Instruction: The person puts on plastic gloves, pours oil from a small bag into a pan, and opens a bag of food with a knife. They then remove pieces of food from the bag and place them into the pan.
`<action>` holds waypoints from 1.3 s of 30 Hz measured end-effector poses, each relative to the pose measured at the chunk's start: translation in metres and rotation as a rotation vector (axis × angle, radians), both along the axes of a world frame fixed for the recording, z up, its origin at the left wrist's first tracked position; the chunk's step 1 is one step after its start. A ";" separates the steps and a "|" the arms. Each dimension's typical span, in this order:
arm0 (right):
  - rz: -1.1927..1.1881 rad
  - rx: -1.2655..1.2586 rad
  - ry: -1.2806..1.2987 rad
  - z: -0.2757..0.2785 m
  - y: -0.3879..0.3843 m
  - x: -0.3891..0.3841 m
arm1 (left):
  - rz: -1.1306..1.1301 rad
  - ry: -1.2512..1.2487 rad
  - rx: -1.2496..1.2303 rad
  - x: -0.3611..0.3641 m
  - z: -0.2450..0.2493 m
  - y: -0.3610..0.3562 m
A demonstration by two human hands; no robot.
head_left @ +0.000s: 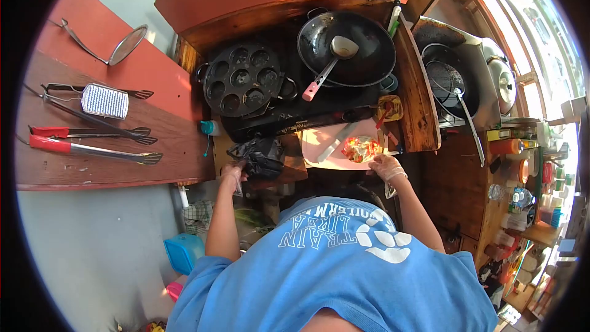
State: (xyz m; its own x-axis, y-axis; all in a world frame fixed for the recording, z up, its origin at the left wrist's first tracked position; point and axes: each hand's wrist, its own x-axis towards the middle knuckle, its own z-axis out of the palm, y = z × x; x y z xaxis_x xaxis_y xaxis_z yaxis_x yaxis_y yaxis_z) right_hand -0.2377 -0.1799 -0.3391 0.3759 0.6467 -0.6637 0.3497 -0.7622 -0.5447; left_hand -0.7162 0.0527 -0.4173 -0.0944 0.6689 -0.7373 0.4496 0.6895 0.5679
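Observation:
My left hand (232, 177) grips the near left side of a black plastic bag (261, 158), crumpled in front of the stove. Clear thin plastic covers my right hand (387, 168), whose fingers are bent together at the near right corner of a pink cutting board (316, 155). Whatever those fingertips pinch is too small to make out. Close by them on the board lies a red and whitish heap of food (361, 149), shiny as if in clear plastic. A knife (338, 141) rests flat to its left.
Behind the board are a black wok (372, 40) with a pink-handled ladle (329, 67) and a round-hollowed pan (241, 80). Tongs (95, 149) and a grater (105, 100) hang at left. Another pan (470, 80) stands right, beyond a wooden partition (418, 86).

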 end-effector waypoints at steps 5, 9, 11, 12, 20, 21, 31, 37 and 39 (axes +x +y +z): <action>0.380 -0.015 -0.139 0.014 0.047 -0.031 | -0.375 0.088 -0.004 0.019 0.029 0.001; 0.584 0.124 -0.041 -0.005 0.088 -0.075 | -0.735 0.140 0.143 0.028 0.026 0.013; 0.685 0.143 0.007 -0.011 0.107 -0.093 | -0.749 0.157 0.242 0.050 0.051 0.005; 0.665 0.162 0.212 -0.029 0.113 -0.100 | -0.776 0.171 0.350 0.062 0.058 0.001; -0.297 -0.135 0.807 -0.089 0.133 -0.143 | -1.049 0.142 0.732 0.122 0.065 -0.023; -0.424 -0.097 0.928 -0.088 0.132 -0.145 | -1.068 0.142 0.728 0.128 0.074 -0.027; -0.490 0.212 1.633 -0.059 0.116 -0.132 | -1.015 0.108 0.959 0.159 0.182 -0.051; -0.641 0.339 1.651 -0.034 0.104 -0.125 | -1.136 0.203 1.341 0.187 0.222 -0.060; -0.669 0.293 1.688 -0.033 0.098 -0.117 | -1.358 0.297 1.357 0.196 0.216 -0.064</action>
